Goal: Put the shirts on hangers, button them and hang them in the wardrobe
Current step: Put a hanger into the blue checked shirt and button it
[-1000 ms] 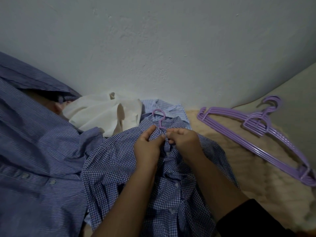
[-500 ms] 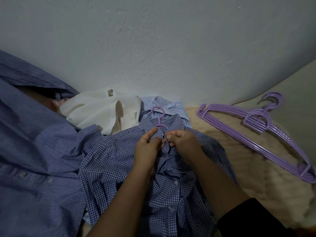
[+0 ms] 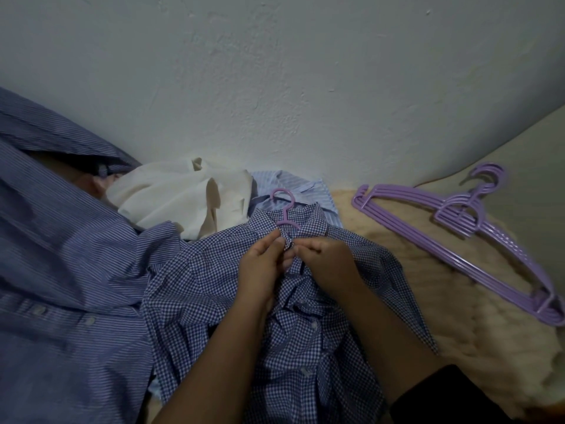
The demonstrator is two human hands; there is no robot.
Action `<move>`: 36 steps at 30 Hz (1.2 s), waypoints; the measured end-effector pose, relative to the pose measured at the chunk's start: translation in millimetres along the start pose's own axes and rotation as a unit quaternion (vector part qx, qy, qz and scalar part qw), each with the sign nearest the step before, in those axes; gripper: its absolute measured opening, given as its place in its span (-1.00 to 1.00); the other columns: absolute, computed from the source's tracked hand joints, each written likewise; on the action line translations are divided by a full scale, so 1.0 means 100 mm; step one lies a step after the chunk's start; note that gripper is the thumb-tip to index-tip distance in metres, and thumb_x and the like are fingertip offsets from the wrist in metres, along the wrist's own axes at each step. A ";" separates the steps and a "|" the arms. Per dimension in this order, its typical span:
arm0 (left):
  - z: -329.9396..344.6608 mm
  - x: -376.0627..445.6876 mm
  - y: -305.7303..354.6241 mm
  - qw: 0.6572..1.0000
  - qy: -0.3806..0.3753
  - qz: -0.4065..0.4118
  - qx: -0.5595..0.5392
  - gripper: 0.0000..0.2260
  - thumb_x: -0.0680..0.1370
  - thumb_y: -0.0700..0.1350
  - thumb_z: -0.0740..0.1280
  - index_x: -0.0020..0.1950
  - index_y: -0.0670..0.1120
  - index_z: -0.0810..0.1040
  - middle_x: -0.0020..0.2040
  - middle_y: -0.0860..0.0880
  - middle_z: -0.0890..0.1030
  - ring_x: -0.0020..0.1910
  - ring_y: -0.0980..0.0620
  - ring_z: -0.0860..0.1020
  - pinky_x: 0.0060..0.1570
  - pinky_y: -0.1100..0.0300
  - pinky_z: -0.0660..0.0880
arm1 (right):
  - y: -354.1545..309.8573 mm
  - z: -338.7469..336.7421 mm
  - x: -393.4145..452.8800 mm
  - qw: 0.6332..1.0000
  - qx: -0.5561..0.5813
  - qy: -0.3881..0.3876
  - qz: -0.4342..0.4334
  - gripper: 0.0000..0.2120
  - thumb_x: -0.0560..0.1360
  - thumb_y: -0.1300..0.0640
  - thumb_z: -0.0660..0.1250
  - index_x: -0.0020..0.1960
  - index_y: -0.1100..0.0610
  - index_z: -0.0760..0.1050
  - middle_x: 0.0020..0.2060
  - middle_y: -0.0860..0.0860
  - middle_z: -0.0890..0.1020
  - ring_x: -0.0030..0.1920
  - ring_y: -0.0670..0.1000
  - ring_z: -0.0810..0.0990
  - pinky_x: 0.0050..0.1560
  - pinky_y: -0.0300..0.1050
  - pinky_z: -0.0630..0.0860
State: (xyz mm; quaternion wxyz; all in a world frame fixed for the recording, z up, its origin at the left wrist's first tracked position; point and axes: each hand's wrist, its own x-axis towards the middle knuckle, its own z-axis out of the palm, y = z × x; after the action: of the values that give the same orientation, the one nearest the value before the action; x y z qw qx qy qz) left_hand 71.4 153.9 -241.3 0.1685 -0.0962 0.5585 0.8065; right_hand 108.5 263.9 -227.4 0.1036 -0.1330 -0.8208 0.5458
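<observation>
Now, checked shirt (image 3: 214, 280): lies front-up in the middle, a purple hanger (image 3: 286, 214) inside it, hook poking out past the collar.
Left hand (image 3: 263, 264): fingers pinch the shirt's front edge just below the collar.
Right hand (image 3: 327, 258): fingers curled on the opposite edge, touching the left hand.
Striped shirt (image 3: 61, 270): left of the checked shirt, overlapping it.
Cream cloth (image 3: 180, 203): beyond the checked shirt, by the wall.
Spare hangers (image 3: 458, 237): stacked, right of the checked shirt.
</observation>
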 end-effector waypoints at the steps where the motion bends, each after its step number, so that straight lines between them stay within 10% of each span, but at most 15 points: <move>1: 0.00 0.00 0.00 1.000 0.000 0.003 0.002 -0.79 0.59 -0.22 0.27 0.21 -0.11 0.54 -0.05 -0.12 0.69 -0.10 0.03 0.67 -0.14 0.27 0.59 | 0.01 0.01 0.00 1.000 -0.012 0.011 -0.013 -0.81 0.49 0.26 0.34 0.07 0.22 0.63 -0.10 -0.01 0.66 -0.13 -0.17 0.54 -0.15 -0.61 0.35; 10: -0.01 -0.02 0.01 0.999 -0.051 0.000 0.014 -0.75 0.55 -0.29 0.29 0.22 -0.15 0.53 -0.22 -0.08 0.63 -0.21 0.01 0.56 -0.11 0.16 0.53 | 0.00 0.01 0.06 0.999 0.024 0.012 -0.025 -0.78 0.51 0.33 0.23 0.00 0.01 0.42 -0.31 -0.08 0.54 -0.45 -0.21 0.42 -0.40 -0.42 0.33; 24: -0.09 0.02 0.05 0.989 0.004 -0.081 -0.127 -0.64 0.58 -0.38 0.19 0.35 -0.14 0.40 -0.07 -0.13 0.64 -0.11 0.03 0.61 -0.11 0.19 0.53 | 0.18 0.07 0.08 0.994 0.082 -0.029 0.071 -0.64 0.43 0.41 0.32 0.16 0.13 0.44 -0.23 0.03 0.52 -0.31 -0.07 0.47 -0.37 -0.41 0.40; 32: -0.18 -0.01 0.20 0.991 0.118 0.008 0.067 -0.82 0.57 -0.06 0.29 -0.11 -0.15 0.56 -0.29 -0.06 0.56 -0.40 0.06 0.48 -0.45 0.21 0.41 | 0.12 0.01 0.16 0.999 0.030 0.025 0.014 -0.69 0.53 0.30 0.25 0.26 0.20 0.47 -0.19 -0.01 0.57 -0.29 -0.08 0.47 -0.27 -0.36 0.40; 36: -0.13 0.07 0.44 0.967 0.135 0.120 0.181 -0.81 0.54 -0.04 0.33 0.05 -0.11 0.62 -0.15 0.03 0.62 -0.16 0.04 0.55 -0.14 0.19 0.46 | 0.00 -0.03 0.37 0.998 -0.029 0.060 -0.011 -0.71 0.57 0.24 0.16 0.25 0.22 0.50 0.13 0.16 0.59 -0.08 0.03 0.55 -0.08 -0.16 0.47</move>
State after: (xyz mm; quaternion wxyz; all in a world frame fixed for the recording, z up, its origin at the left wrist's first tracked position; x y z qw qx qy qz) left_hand 47.4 128.8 -210.5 0.0083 -0.1040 0.7204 0.6857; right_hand 74.1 278.6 -225.9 0.1552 -0.1597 -0.8298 0.5117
